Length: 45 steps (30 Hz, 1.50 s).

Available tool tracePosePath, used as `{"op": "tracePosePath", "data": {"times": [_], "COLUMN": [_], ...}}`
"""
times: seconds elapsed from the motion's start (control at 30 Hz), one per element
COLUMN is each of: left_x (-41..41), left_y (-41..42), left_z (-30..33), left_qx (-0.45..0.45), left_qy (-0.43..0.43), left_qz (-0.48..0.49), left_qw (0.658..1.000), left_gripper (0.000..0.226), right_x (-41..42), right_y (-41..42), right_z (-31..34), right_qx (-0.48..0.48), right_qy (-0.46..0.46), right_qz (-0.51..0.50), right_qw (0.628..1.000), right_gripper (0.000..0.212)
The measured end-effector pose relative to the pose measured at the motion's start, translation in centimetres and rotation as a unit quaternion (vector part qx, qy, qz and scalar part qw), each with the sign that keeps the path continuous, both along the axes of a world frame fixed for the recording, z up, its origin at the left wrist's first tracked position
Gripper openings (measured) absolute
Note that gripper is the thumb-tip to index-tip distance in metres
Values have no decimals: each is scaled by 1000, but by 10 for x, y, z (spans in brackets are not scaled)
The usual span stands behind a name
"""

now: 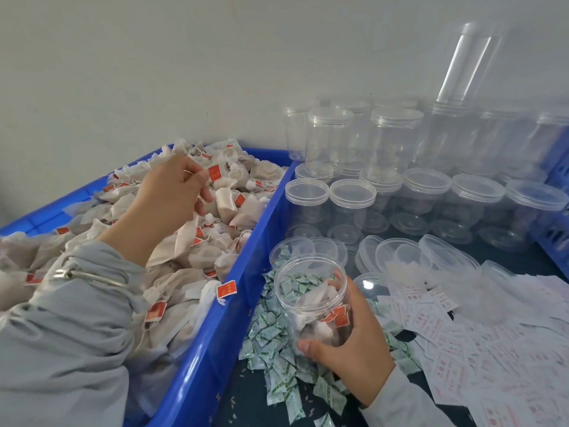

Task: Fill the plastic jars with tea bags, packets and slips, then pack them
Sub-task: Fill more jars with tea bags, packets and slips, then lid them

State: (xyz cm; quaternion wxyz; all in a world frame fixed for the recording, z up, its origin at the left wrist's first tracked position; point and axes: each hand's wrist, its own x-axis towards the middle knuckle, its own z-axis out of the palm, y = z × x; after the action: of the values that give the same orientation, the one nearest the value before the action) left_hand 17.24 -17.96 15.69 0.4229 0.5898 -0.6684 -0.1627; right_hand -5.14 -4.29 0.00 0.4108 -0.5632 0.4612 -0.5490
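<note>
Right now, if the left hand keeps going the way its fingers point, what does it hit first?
Probably the tea bags heaped in the blue bin: the left hand points down and right into that pile, already holding some. Depth is unclear.

Both arms are covered to the wrist by long sleeves of a pale grey, soft, thin fabric. The left sleeve [70, 306] bunches into many folds just behind the left hand [172, 192], where two thin silver metal bangles [89, 277] ring the forearm over the cloth. The right sleeve [406, 402] lies smoother, its cuff ending right at the wrist of the bare right hand [354, 340].
</note>
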Motion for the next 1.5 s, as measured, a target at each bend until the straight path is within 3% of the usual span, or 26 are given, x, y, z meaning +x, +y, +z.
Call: {"op": "tracePosePath", "data": {"times": [0.13, 0.27, 0.37, 0.47, 0.6, 0.73, 0.87, 1.0, 1.17, 1.27, 1.43, 1.5], "left_x": [4, 13, 23, 27, 26, 20, -2, -29, -55, -63, -72, -77], "left_y": [1, 7, 5, 1, 1, -3, 7, 26, 46, 52, 56, 61], "left_z": [2, 2, 0, -3, -7, -7, -3, -1, -10, -15, -30, -34], "left_qx": [28, 135, 104, 91, 132, 79, 6, 31, 44, 46, 49, 60], "left_qy": [-164, -291, -383, -411, -395, -348, -135, 32, 17, -19, -83, -111], "left_qz": [30, -31, -28, -14, -28, -7, -25, -170, -287, -330, -297, -327], "left_qw": [986, 947, 917, 907, 909, 934, 991, 984, 957, 943, 950, 937], "left_gripper": [11, 40, 57, 56, 28, 25, 28, 47, 57, 43, 7, 6], "right_x": [1, 1, 0, 0, 1, 0, 0, 0, 1, 1, 2, 2], "right_y": [-1, -2, -1, -1, 0, 1, 1, 0, -1, -1, -1, -1], "right_z": [1, 1, 0, 0, 2, 4, 4, 4, 4, 5, 6, 5], "right_qx": [-9, -9, -1, 6, 13, 17, 22, 26, 15, 8, 1, 4], "right_qy": [19, 34, 30, 28, 27, 23, 27, 19, 9, 9, 5, -7], "right_qz": [-13, -21, -18, -18, -14, -9, -8, -4, -10, -12, -19, -13], "right_qw": [1000, 999, 999, 999, 999, 1000, 999, 999, 1000, 1000, 1000, 1000], "right_gripper": [94, 96, 96, 96, 99, 100, 98, 101, 98, 99, 96, 97]}}
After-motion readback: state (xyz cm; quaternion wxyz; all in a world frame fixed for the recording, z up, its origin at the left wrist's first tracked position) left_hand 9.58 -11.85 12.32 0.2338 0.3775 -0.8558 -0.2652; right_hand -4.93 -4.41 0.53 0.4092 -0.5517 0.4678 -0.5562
